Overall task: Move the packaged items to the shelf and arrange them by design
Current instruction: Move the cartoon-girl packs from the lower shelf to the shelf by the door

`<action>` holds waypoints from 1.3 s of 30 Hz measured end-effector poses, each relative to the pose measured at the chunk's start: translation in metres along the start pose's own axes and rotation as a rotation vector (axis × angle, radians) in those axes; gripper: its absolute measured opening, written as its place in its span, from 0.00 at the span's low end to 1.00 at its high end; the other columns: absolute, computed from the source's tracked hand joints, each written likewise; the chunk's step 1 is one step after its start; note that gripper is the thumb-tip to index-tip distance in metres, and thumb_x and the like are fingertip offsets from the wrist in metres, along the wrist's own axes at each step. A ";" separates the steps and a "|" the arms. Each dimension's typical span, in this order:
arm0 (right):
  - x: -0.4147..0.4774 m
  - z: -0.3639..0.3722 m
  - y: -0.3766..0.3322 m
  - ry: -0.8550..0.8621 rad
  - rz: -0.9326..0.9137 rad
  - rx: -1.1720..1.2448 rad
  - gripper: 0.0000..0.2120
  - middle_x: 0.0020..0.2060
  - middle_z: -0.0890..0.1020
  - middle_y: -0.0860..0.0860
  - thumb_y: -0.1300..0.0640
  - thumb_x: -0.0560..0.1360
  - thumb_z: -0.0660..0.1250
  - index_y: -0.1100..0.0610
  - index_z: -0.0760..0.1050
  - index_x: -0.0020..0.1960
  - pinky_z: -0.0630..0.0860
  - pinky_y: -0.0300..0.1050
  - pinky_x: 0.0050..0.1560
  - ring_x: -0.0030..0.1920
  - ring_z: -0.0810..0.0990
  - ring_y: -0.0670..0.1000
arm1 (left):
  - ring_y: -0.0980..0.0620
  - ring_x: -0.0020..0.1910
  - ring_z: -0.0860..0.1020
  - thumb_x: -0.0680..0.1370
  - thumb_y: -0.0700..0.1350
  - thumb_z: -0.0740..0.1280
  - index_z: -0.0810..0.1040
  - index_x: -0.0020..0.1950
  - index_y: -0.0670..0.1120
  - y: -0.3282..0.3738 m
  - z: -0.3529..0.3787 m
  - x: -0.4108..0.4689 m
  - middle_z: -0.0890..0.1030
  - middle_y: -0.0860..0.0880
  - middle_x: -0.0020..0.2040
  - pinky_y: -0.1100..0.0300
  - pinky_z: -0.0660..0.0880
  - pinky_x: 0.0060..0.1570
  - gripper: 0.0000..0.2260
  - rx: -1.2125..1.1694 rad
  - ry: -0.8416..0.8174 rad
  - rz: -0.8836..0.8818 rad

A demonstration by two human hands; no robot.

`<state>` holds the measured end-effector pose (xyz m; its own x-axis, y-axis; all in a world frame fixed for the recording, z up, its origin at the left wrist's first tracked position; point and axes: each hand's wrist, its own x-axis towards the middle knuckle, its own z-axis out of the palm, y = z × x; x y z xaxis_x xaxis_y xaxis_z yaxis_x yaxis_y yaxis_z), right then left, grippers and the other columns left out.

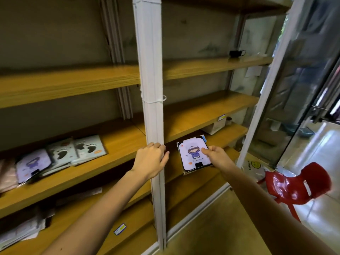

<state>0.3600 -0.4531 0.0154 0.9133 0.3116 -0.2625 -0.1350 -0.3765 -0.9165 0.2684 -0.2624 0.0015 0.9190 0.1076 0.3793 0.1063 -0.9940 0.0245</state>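
- At the wooden shelving, the left hand (pixel 152 159) grips the white upright post (pixel 149 70), fingers curled round its front edge.
- Just right of the post, the right hand (pixel 218 155) pinches a purple cartoon package (pixel 191 159) by its right edge, thumb on its face. It is held tilted in front of the boards.
- It shows a small figure in a hat and blue coat; the line of writing beneath is too small to read.
- Left of the post, on the shelf board (pixel 119 142), a matching purple package (pixel 32 167) lies beside two overlapping paw-print packages (pixel 62 153).
- A blue-edged yellow price label (pixel 120 228) is stuck on a lower board; its print is unreadable.
- By the red plastic chair (pixel 298 184) lies a smiley-face bag (pixel 254 165); its blurred lettering looks like "THANK".
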 end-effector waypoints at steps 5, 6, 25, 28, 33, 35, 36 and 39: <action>0.030 -0.053 0.011 0.069 0.029 0.015 0.06 0.50 0.81 0.56 0.53 0.79 0.62 0.55 0.71 0.45 0.77 0.46 0.50 0.52 0.80 0.53 | 0.51 0.58 0.76 0.81 0.53 0.52 0.74 0.62 0.47 0.042 0.014 0.047 0.78 0.48 0.59 0.57 0.73 0.51 0.17 -0.015 -0.032 0.088; 0.037 -0.064 0.012 0.084 0.033 0.022 0.08 0.53 0.80 0.58 0.53 0.78 0.62 0.57 0.72 0.51 0.76 0.50 0.55 0.56 0.79 0.55 | 0.51 0.58 0.76 0.81 0.53 0.52 0.74 0.62 0.47 0.049 0.018 0.058 0.78 0.48 0.59 0.57 0.73 0.52 0.17 -0.016 -0.039 0.102; 0.282 -0.236 -0.007 0.112 -0.007 0.076 0.13 0.55 0.81 0.61 0.56 0.78 0.63 0.64 0.74 0.57 0.78 0.45 0.45 0.47 0.79 0.54 | 0.47 0.58 0.76 0.81 0.55 0.53 0.75 0.58 0.46 0.138 0.128 0.343 0.78 0.46 0.57 0.52 0.76 0.51 0.17 0.030 -0.107 0.080; 0.321 -0.256 -0.011 0.095 -0.028 0.038 0.11 0.53 0.81 0.59 0.55 0.78 0.63 0.62 0.74 0.55 0.77 0.46 0.47 0.46 0.80 0.53 | 0.49 0.58 0.76 0.81 0.55 0.53 0.75 0.59 0.46 0.146 0.144 0.379 0.78 0.47 0.58 0.54 0.75 0.52 0.18 0.008 -0.106 0.073; 0.384 -0.289 -0.016 0.035 -0.058 0.024 0.08 0.44 0.80 0.54 0.55 0.79 0.61 0.58 0.75 0.46 0.72 0.34 0.32 0.36 0.78 0.45 | 0.49 0.60 0.75 0.81 0.55 0.53 0.73 0.61 0.47 0.159 0.169 0.430 0.77 0.47 0.60 0.55 0.74 0.54 0.17 0.016 -0.137 0.023; 0.414 -0.302 -0.018 -0.016 -0.084 -0.019 0.08 0.46 0.82 0.56 0.56 0.79 0.62 0.59 0.77 0.51 0.73 0.33 0.32 0.38 0.79 0.46 | 0.50 0.60 0.75 0.81 0.55 0.52 0.73 0.62 0.48 0.163 0.178 0.449 0.77 0.47 0.60 0.56 0.73 0.55 0.17 0.027 -0.134 -0.008; 0.430 -0.309 -0.018 -0.034 -0.094 -0.026 0.11 0.49 0.82 0.57 0.56 0.78 0.62 0.61 0.76 0.55 0.74 0.33 0.32 0.39 0.79 0.47 | 0.50 0.61 0.74 0.81 0.55 0.53 0.73 0.62 0.48 0.165 0.182 0.458 0.77 0.47 0.61 0.56 0.73 0.55 0.17 0.036 -0.128 -0.029; 0.481 -0.329 -0.021 -0.066 -0.112 -0.036 0.14 0.48 0.81 0.57 0.58 0.77 0.65 0.65 0.74 0.59 0.75 0.29 0.26 0.37 0.79 0.47 | 0.49 0.62 0.73 0.81 0.55 0.53 0.73 0.63 0.48 0.173 0.195 0.483 0.76 0.48 0.62 0.56 0.73 0.56 0.18 0.065 -0.135 -0.121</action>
<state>0.9286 -0.5824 0.0072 0.8942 0.4099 -0.1798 -0.0186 -0.3673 -0.9299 0.8047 -0.3791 0.0082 0.9401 0.2321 0.2499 0.2395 -0.9709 0.0008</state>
